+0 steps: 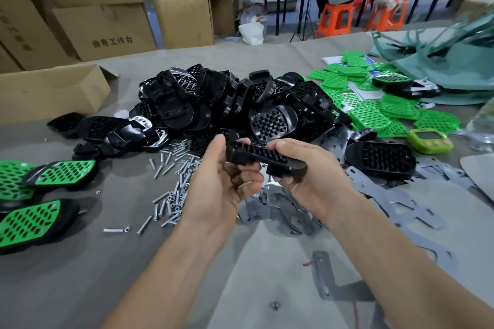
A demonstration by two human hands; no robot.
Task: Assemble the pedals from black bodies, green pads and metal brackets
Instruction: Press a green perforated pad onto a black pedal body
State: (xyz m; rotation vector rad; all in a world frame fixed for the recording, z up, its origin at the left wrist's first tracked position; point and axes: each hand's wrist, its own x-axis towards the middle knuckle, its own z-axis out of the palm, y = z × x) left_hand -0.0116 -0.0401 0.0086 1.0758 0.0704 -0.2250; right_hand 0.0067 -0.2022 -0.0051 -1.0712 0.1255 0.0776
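A ribbed black plastic pedal body (263, 156) is held between both hands, its long axis sloping from upper left to lower right. The left hand (227, 184) curls its fingers round the left end; the right hand (312, 171) clamps thumb and fingers on the right end. The perforated green plastic pads (374, 112) lie far right, nearer the right hand

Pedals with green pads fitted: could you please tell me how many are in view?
3 pedals clearly, all at the table's left: one cut by the frame edge, one beside it, one nearer. A fourth may lie among loose green pads far right.
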